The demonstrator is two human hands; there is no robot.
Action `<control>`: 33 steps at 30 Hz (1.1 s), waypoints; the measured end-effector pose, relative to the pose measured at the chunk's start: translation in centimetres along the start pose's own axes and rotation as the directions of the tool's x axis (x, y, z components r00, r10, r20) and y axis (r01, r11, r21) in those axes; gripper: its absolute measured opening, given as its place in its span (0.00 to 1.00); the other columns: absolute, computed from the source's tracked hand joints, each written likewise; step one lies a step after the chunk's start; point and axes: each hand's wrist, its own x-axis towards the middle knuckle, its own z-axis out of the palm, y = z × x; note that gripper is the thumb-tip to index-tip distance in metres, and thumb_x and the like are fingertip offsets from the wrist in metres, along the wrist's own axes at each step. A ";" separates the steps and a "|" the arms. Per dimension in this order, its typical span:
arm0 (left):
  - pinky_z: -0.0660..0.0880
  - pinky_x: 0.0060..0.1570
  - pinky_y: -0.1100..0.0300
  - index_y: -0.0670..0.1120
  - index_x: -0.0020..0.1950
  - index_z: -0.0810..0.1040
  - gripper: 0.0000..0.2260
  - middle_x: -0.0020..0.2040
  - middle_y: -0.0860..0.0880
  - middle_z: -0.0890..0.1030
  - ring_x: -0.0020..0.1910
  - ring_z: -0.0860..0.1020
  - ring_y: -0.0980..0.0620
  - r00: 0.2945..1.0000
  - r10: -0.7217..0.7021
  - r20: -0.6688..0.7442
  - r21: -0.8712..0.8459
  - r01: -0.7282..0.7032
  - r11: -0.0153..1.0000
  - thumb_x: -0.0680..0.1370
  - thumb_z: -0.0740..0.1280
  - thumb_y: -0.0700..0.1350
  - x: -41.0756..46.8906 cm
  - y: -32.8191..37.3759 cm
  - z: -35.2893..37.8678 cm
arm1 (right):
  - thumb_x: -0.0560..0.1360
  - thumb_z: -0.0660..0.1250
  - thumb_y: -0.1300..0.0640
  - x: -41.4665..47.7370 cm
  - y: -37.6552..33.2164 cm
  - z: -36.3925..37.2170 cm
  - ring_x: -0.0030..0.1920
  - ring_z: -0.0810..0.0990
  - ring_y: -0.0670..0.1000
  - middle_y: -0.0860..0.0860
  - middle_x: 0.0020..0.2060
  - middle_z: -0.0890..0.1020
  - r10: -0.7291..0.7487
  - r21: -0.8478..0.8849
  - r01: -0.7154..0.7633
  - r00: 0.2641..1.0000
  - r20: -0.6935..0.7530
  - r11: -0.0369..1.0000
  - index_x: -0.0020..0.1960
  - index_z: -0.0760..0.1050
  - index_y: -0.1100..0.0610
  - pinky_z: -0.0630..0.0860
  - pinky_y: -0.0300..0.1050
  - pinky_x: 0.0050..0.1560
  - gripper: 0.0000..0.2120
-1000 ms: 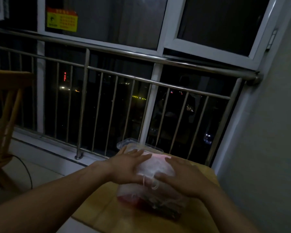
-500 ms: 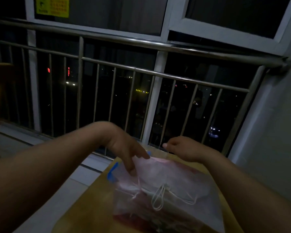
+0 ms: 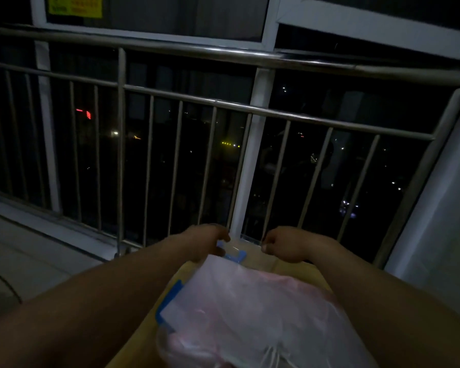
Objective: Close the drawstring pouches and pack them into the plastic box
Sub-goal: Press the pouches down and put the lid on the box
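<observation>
The clear plastic box (image 3: 170, 312) with a blue side latch stands on the yellow table (image 3: 300, 270) close to me. Sheer white and pink drawstring pouches (image 3: 250, 314) are heaped in it, and white cords (image 3: 272, 354) show at the bottom edge. Beyond the box, at the table's far edge, lies a clear lid (image 3: 246, 248) with a blue clip. My left hand (image 3: 207, 243) grips the lid's left end, fingers curled by the clip. My right hand (image 3: 284, 244) holds its right end with curled fingers. The dim light blurs the lid's outline.
A steel railing (image 3: 250, 110) with vertical bars runs just behind the table, with dark window glass past it. A pale wall (image 3: 441, 221) stands to the right. The tiled floor (image 3: 24, 248) and a dark cable lie to the left.
Both hands left the heap of pouches and reached forward to the lid at the table's far edge. My view moved closer and lower over the box.
</observation>
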 end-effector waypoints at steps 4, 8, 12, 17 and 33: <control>0.81 0.55 0.53 0.48 0.63 0.82 0.41 0.62 0.47 0.83 0.54 0.82 0.50 1.000 0.004 -0.001 -0.005 -0.004 1.000 0.53 0.84 0.59 7.9 -5.0 5.4 | 0.84 0.61 0.44 1.0 0.8 0.9 0.57 0.80 0.54 0.54 0.58 0.82 -0.018 -0.010 0.018 1.000 0.000 1.000 0.63 0.80 0.58 0.78 0.50 0.60 0.20; 0.70 0.70 0.52 0.52 0.74 0.73 0.20 0.75 0.45 0.70 0.70 0.73 0.44 0.986 0.022 0.166 0.133 -0.045 0.990 0.83 0.63 0.56 3.8 -1.2 4.5 | 0.83 0.63 0.44 1.6 1.9 2.1 0.53 0.81 0.51 0.51 0.55 0.82 -0.010 -0.011 0.010 1.000 -0.003 1.000 0.60 0.82 0.56 0.78 0.48 0.56 0.18; 0.68 0.67 0.51 0.49 0.74 0.72 0.18 0.73 0.43 0.71 0.71 0.72 0.41 0.988 0.047 0.149 0.181 -0.074 0.981 0.85 0.60 0.52 3.7 -0.8 3.2 | 0.82 0.64 0.42 2.3 2.9 2.5 0.55 0.80 0.51 0.51 0.58 0.81 0.022 -0.047 -0.022 1.000 -0.003 0.999 0.62 0.81 0.55 0.77 0.48 0.58 0.19; 0.68 0.52 0.50 0.52 0.52 0.73 0.02 0.50 0.50 0.75 0.49 0.75 0.48 0.954 0.249 -0.165 0.193 -0.216 0.957 0.83 0.62 0.46 2.2 -1.3 -0.2 | 0.76 0.69 0.39 1.7 3.1 1.2 0.64 0.77 0.54 0.50 0.67 0.75 0.027 -0.026 -0.030 0.992 -0.126 0.999 0.75 0.69 0.49 0.76 0.51 0.64 0.31; 0.75 0.63 0.43 0.53 0.72 0.71 0.25 0.64 0.48 0.77 0.63 0.76 0.47 0.705 -0.055 -0.708 -0.305 -0.233 0.923 0.78 0.72 0.58 -13.1 2.9 -13.1 | 0.81 0.69 0.55 -18.0 3.4 -7.4 0.42 0.79 0.43 0.44 0.40 0.81 0.089 0.370 0.263 0.699 -0.709 0.891 0.45 0.74 0.50 0.71 0.36 0.40 0.07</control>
